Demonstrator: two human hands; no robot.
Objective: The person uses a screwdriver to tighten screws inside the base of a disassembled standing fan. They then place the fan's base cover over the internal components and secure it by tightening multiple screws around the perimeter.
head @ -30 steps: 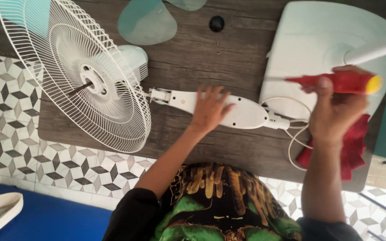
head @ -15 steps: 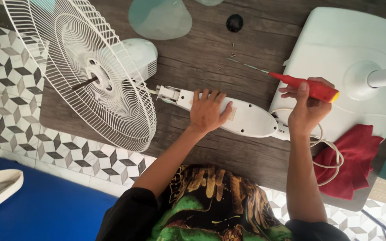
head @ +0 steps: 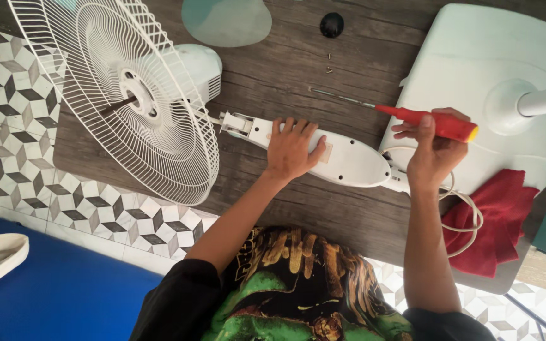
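Screwdriver [head: 426, 121], red-handled with a yellow cap and a long thin shaft, was grasped in the right hand [head: 434, 151], fingers closed round the handle. It was held level above the wooden table [head: 323, 215], shaft pointing toward nine o'clock, tip in the air and touching nothing. The left hand [head: 293, 148] was laid flat, fingers spread and nothing gripped, on the white fan housing [head: 349, 161], which was stretched across the table's middle from the wire fan guard [head: 121, 95] at nine o'clock toward the round fan base [head: 469, 69] at two o'clock. Small screws [head: 329, 62], loose on the wood, were seen at twelve o'clock of the left hand, near a black cap [head: 332, 24]. A white cord [head: 466, 215] was looped over a red cloth [head: 500, 218] at four o'clock.

For the step to be done well, the housing would best be kept pinned flat by the left palm, so it could not be rolled. The tip should be seated squarely in a screw head before any turn is made, and the shaft kept upright to it, lest the head be stripped. Loose screws would best be kept together, away from the table edge.
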